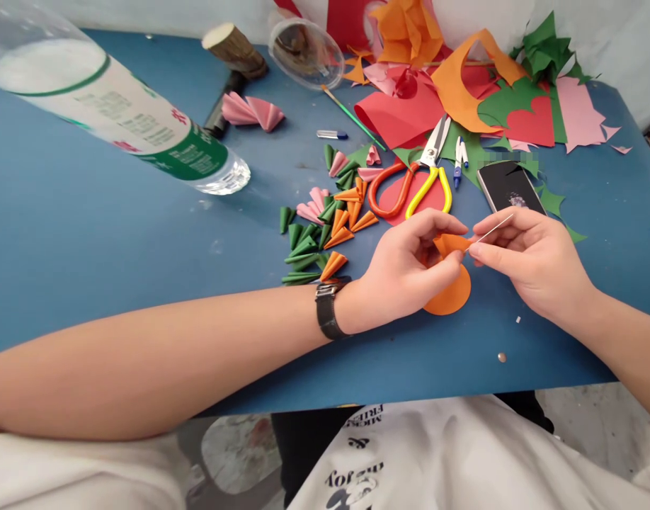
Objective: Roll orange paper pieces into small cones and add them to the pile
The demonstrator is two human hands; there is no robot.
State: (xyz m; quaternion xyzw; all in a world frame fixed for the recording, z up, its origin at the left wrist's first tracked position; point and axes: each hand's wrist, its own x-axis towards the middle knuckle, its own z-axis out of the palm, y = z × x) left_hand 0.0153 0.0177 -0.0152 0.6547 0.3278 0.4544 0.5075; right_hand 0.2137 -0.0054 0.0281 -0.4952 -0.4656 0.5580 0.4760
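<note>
My left hand [399,273], with a black watch strap [328,312] at the wrist, is closed on a small folded piece of orange paper [450,244]. My right hand [540,258] pinches a thin, pale stick-like thing [495,231] between thumb and fingers, against the pointed end of that paper. Whether the stick is a needle or a toothpick I cannot tell. Beneath my left hand lies a flat, rounded orange paper [452,296], partly hidden. Left of the hands, small rolled paper cones in green [304,248], orange [335,265] and pink [317,198] lie in a loose pile.
Scissors [431,159] with red and yellow handles lie beyond my hands, near a phone [508,188]. Coloured paper scraps [399,117] cover the back right of the blue table [144,255]. A large bottle [144,120], a wooden-headed hammer [234,53] and a clear plastic cup [309,57] are at the back left.
</note>
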